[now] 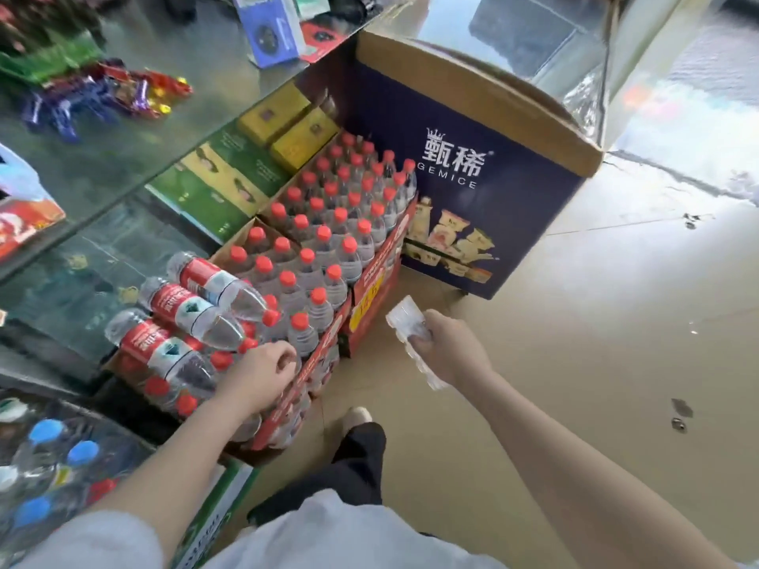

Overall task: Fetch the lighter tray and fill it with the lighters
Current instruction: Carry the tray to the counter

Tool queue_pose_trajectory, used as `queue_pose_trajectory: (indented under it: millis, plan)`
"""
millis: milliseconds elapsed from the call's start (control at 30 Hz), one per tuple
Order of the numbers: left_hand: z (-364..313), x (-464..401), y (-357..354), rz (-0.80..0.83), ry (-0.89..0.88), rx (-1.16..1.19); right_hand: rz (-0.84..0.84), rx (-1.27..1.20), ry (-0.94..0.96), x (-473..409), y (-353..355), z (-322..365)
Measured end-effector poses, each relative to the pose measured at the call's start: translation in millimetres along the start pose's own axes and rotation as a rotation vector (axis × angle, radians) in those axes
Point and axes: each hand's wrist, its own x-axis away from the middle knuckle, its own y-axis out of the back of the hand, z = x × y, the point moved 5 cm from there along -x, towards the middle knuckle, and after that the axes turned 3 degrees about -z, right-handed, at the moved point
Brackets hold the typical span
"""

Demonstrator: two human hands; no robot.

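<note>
Gripping clear lighter tray, right hand (left hand curled on bottles).

Red-capped clear bottles, navy printed box, translucent clear tray.
</note>
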Motion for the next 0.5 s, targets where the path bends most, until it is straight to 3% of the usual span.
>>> queue_pose_trajectory:
  millis: [333, 500]
  plan:
    - [-25, -144, 95, -0.19, 0.057, 0.123, 0.107, 0.113, 0.191, -197, 24, 53]
    - [-34, -187, 139, -0.359, 0.092, 0.232, 0.146, 0.165, 0.312, -279, 23, 88]
